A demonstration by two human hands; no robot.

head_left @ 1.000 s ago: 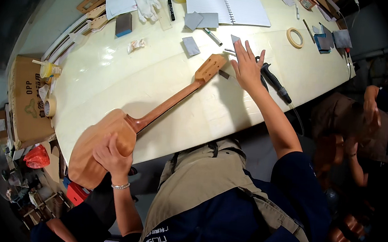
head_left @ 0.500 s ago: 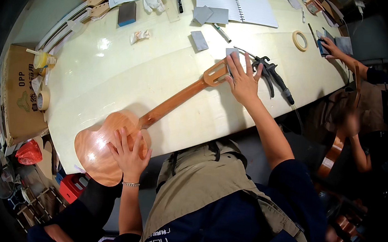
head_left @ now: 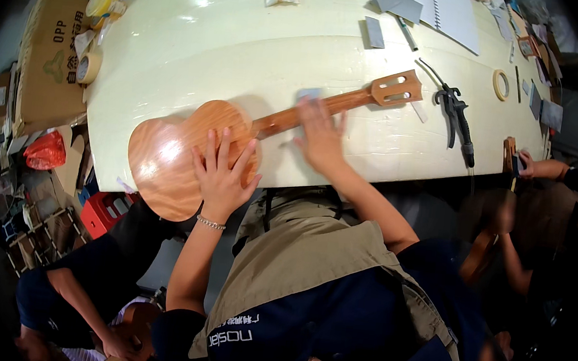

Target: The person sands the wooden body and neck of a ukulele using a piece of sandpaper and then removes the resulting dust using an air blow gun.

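Observation:
A small wooden ukulele (head_left: 168, 144) lies back up on the pale table, its body at the near left and its headstock (head_left: 397, 89) toward the far right. My left hand (head_left: 224, 175), fingers spread, rests flat on the body close to the neck joint. Over the neck (head_left: 284, 121) is my right hand (head_left: 321, 139), smeared by motion. Its fingertips press a small grey-blue sheet, seemingly sandpaper (head_left: 309, 93), that shows past the neck's far side. The fingers hide the rest of the sheet and part of the neck.
A black air blow gun (head_left: 456, 116) lies right of the headstock. Beyond are a loose grey sheet (head_left: 375, 33), a notebook (head_left: 454, 19) and a tape roll (head_left: 501, 85). A carton (head_left: 56, 57) stands left. Co-workers sit lower left and at right, a hand (head_left: 531, 166) at the table edge.
My right hand has moved left from the headstock to the middle of the neck with the sheet. My left hand stays on the body. The view has shifted, and the ukulele appears turned slightly.

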